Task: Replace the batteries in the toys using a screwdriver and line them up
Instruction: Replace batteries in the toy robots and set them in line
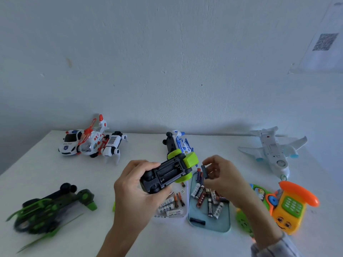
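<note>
Head view: left hand (136, 184) grips green-black toy car (170, 170) upside down above bench (55, 182), battery bay open and empty. Right hand (220, 175) pinches dark cover (204, 171) just beside it, over tray (209, 225) of batteries (202, 195).

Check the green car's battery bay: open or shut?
Open. The left hand holds the green car underside up, its slots look empty, and the right hand pinches the cover.

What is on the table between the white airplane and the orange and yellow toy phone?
In the head view, only bare white table lies between the white plastic airplane and the orange-and-yellow toy phone.
</note>
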The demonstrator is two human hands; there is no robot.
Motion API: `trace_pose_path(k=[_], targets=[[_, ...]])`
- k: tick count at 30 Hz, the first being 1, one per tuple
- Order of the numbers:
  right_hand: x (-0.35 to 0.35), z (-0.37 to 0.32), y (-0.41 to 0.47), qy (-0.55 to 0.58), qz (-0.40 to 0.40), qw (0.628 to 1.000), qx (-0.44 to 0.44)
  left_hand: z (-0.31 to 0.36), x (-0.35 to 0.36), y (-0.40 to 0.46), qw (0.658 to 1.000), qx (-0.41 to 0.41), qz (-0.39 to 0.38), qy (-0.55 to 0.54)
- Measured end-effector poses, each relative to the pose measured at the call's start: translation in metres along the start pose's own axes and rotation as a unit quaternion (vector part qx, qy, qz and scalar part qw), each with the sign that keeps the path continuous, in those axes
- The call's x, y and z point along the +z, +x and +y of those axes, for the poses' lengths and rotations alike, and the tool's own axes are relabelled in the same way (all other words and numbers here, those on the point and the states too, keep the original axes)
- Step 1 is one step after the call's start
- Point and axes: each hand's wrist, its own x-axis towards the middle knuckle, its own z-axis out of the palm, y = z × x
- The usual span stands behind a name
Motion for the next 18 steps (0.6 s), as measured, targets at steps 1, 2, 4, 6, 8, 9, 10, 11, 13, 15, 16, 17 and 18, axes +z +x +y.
trace_pose_path(k=[1,2,4,6,8,9,10,11,13,15,16,17,18], targets=[[-0.004,-0.009,-0.001,0.099,-0.01,0.995,-0.003,0.001,-0.001,0.0,1.0,-0.002,0.0,-0.003],[-0.007,-0.017,-0.002,0.186,-0.023,0.982,-0.007,0.002,-0.001,0.0,1.0,-0.005,0.001,-0.005],[-0.012,-0.029,-0.003,0.319,-0.033,0.947,-0.014,0.005,-0.001,0.0,1.0,-0.015,0.011,-0.011],[-0.016,-0.038,-0.003,0.387,-0.022,0.921,-0.019,0.006,-0.001,0.0,0.999,-0.025,0.023,-0.018],[-0.015,-0.044,-0.006,0.403,-0.005,0.915,-0.024,0.006,-0.001,-0.001,0.999,-0.031,0.027,-0.016],[-0.011,-0.047,-0.008,0.405,0.002,0.914,-0.023,0.005,-0.001,-0.002,0.999,-0.033,0.026,-0.012],[-0.007,-0.049,-0.012,0.407,0.006,0.913,-0.024,0.004,-0.001,-0.003,0.999,-0.037,0.024,-0.009],[-0.001,-0.051,-0.015,0.406,0.013,0.913,-0.029,0.004,-0.001,-0.005,0.999,-0.041,0.023,-0.008],[0.011,-0.055,-0.022,0.408,0.035,0.911,-0.054,0.005,-0.001,-0.007,0.999,-0.046,0.022,-0.008],[0.023,-0.059,-0.028,0.44,0.059,0.893,-0.076,0.006,0.0,-0.009,0.998,-0.051,0.021,0.001],[0.028,-0.06,-0.03,0.459,0.063,0.883,-0.08,0.005,0.0,-0.01,0.998,-0.057,0.022,0.005],[0.032,-0.061,-0.031,0.472,0.065,0.875,-0.081,0.005,0.0,-0.012,0.998,-0.063,0.021,0.006],[0.035,-0.061,-0.033,0.477,0.066,0.872,-0.082,0.004,0.001,-0.013,0.998,-0.067,0.019,0.009]])
